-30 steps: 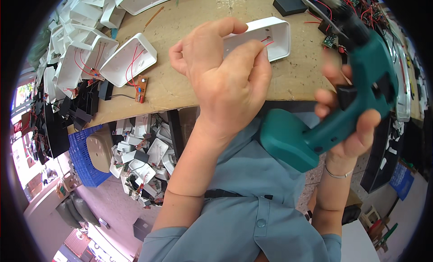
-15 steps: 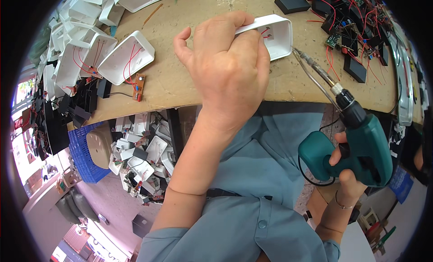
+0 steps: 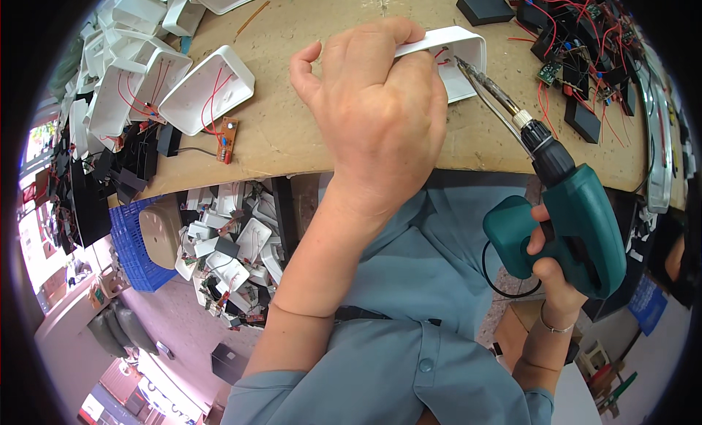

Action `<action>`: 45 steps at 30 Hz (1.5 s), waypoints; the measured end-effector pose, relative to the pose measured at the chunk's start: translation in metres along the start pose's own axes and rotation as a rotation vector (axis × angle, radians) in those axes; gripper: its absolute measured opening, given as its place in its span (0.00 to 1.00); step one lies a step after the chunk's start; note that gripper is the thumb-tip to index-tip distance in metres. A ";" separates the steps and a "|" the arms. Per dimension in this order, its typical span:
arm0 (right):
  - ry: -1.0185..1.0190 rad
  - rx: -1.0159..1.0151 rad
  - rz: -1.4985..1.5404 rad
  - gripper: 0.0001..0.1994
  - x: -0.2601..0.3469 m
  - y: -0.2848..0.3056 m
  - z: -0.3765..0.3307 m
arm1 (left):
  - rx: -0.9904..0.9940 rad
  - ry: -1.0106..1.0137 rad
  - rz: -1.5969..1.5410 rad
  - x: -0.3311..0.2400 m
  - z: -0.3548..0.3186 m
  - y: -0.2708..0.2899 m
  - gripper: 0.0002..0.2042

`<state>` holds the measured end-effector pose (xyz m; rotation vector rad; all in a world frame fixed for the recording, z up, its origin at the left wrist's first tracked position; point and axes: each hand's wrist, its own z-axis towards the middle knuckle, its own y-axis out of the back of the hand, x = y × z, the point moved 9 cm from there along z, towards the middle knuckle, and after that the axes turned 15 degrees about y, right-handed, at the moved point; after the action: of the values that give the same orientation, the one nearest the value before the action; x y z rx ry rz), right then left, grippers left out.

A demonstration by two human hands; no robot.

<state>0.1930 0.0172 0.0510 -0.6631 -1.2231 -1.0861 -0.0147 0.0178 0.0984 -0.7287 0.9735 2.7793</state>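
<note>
My left hand grips a white plastic housing, tilted up with its open side turned to the right. Short red wire ends show inside it; my fingers cover the rest. A green soldering gun with a black collar sits in my right hand, fingers wrapped round its handle. Its metal tip and the thin feed tube beside it reach into the housing, close to the red wires. Whether the tip touches them I cannot tell.
At left on the table lies another white housing, wired to a small brown circuit board. White housings pile up behind it. Black boxes and red-wired boards heap at the far right. Below stands a blue crate.
The soldering gun has moved left and up, bringing its tip from outside the housing's edge to inside it. My left hand and the housing have shifted slightly right.
</note>
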 end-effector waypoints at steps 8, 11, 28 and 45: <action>-0.012 0.034 -0.056 0.31 -0.001 -0.005 0.007 | 0.036 -0.023 0.125 -0.003 0.003 0.000 0.03; -0.040 0.027 -0.062 0.30 -0.002 -0.006 0.007 | 0.037 -0.029 0.121 -0.003 0.003 0.000 0.03; -0.036 -0.002 -0.015 0.21 0.009 -0.009 0.012 | 0.035 -0.018 0.109 -0.002 0.002 -0.001 0.03; -0.117 -0.004 -0.117 0.35 0.007 -0.007 0.006 | 0.031 0.013 0.077 0.000 0.003 0.000 0.02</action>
<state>0.1841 0.0178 0.0587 -0.6723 -1.3745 -1.1596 -0.0159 0.0194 0.1005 -0.7202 1.0670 2.8205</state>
